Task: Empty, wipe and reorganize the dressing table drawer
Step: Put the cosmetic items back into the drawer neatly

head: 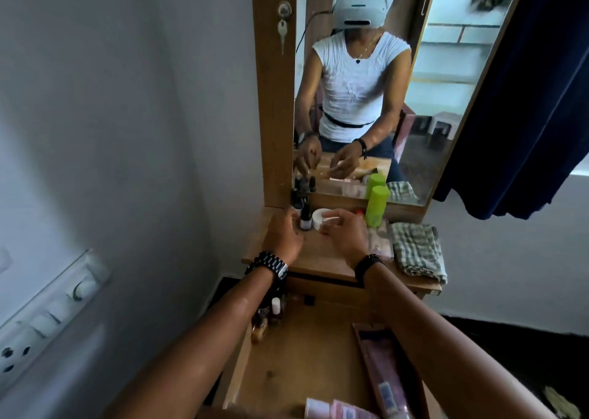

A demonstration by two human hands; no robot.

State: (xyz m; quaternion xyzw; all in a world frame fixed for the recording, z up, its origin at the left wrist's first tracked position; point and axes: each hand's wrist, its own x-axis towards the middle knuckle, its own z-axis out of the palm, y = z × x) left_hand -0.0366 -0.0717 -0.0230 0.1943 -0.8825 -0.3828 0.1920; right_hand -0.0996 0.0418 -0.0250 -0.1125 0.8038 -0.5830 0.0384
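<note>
A small dark dropper bottle (305,220) is pinched upright by the curled fingers of the left hand (282,238) on the dressing-table top (322,259). A white jar (322,218) is touched by the loosely curled right hand (345,232); whether it is gripped cannot be told. Items are best set down upright near the mirror (382,83), above the open drawer (299,355), which is not yet emptied.

White wall (105,106) fills left of frame; switch panel (47,316) at lower left. Tall wood-framed mirror (446,77) at top centre, key (282,32) hanging in its frame. Dark blue curtain (535,99) upper right. Dark floor (510,348) lower right. Light dim, bluish.
</note>
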